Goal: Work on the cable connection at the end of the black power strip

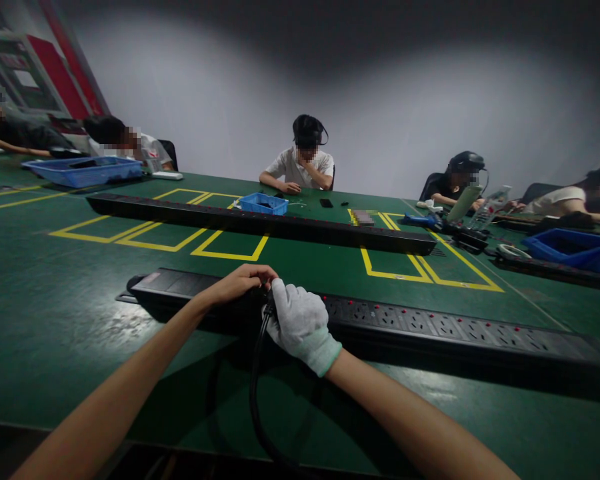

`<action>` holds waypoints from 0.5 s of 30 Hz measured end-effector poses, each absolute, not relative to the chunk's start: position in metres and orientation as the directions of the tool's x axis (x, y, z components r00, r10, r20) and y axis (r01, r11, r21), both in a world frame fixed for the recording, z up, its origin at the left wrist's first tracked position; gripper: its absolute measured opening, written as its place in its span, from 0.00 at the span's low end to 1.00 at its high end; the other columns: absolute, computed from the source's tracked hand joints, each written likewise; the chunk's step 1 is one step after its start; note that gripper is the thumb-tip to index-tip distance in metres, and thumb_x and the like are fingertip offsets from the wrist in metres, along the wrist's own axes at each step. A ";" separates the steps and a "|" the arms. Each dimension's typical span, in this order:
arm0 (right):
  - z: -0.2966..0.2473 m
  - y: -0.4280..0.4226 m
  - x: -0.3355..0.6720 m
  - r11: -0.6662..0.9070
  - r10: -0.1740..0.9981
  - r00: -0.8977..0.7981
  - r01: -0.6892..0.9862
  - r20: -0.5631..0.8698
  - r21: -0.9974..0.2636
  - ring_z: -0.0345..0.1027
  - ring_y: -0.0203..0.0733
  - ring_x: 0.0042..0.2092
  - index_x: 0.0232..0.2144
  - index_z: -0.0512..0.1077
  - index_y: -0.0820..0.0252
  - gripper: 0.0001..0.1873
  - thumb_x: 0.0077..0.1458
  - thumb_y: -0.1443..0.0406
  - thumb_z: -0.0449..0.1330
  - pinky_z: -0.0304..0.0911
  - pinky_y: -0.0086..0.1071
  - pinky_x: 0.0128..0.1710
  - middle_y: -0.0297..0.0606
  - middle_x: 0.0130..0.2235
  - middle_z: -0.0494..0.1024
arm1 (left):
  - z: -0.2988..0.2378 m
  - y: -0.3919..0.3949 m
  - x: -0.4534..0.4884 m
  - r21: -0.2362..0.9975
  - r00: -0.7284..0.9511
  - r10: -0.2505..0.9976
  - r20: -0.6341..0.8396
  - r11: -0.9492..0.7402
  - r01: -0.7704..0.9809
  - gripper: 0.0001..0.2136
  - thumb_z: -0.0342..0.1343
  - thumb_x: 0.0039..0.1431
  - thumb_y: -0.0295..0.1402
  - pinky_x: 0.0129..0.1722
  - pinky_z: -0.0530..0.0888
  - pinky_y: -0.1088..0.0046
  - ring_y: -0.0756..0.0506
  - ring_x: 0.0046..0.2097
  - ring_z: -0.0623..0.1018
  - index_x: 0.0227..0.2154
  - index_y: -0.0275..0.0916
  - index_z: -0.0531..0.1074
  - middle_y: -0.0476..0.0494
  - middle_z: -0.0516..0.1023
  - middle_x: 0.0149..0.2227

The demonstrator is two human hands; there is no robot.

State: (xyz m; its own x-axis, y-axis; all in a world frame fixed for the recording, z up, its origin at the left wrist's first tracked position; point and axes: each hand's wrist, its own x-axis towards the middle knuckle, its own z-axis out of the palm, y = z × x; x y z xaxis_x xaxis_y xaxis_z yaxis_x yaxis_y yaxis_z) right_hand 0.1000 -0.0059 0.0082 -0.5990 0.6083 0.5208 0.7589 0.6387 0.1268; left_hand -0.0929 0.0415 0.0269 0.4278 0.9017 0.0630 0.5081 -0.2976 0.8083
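Note:
A long black power strip (pixel 450 330) with rows of sockets and small red caps lies across the table in front of me. My left hand (pixel 244 283), bare, rests over the strip's left part with its fingers bent into a pinch. What is between those fingertips is hidden. My right hand (pixel 299 315) wears a white knit glove with a green cuff and is closed around the end of a thick black cable (pixel 255 393), right beside the left fingertips. From there the cable hangs down over the table's near edge. The cable's very end is covered by my hands.
Farther back lies a second long black power strip (pixel 260 223), across yellow tape outlines on the green table (pixel 180 400). Blue bins stand behind it (pixel 264 203), at left (pixel 85 172) and at right (pixel 575 250). Several people sit around the table. A bottle (pixel 490 207) stands at right.

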 end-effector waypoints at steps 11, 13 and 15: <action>0.008 -0.005 0.100 0.647 0.609 -0.610 0.752 0.507 0.127 0.64 0.48 0.36 0.54 0.58 0.68 0.26 0.58 0.58 0.47 0.56 0.40 0.29 0.44 0.38 0.71 | 0.027 0.041 -0.092 0.817 0.428 0.901 0.070 -0.298 0.494 0.17 0.44 0.43 0.29 0.40 0.67 0.70 0.47 0.37 0.72 0.36 0.36 0.71 0.47 0.74 0.34; 0.008 -0.005 0.100 0.644 0.611 -0.607 0.754 0.508 0.127 0.64 0.48 0.36 0.54 0.58 0.68 0.26 0.57 0.58 0.47 0.56 0.40 0.29 0.45 0.38 0.71 | 0.028 0.040 -0.091 0.816 0.429 0.900 0.075 -0.303 0.493 0.17 0.44 0.43 0.28 0.41 0.67 0.70 0.47 0.37 0.71 0.36 0.36 0.71 0.47 0.74 0.35; 0.007 -0.005 0.100 0.645 0.609 -0.607 0.753 0.510 0.127 0.64 0.48 0.36 0.54 0.57 0.68 0.26 0.57 0.58 0.47 0.56 0.40 0.29 0.45 0.39 0.71 | 0.029 0.039 -0.091 0.815 0.426 0.901 0.080 -0.305 0.492 0.16 0.45 0.43 0.28 0.41 0.67 0.70 0.47 0.38 0.71 0.36 0.36 0.71 0.47 0.74 0.35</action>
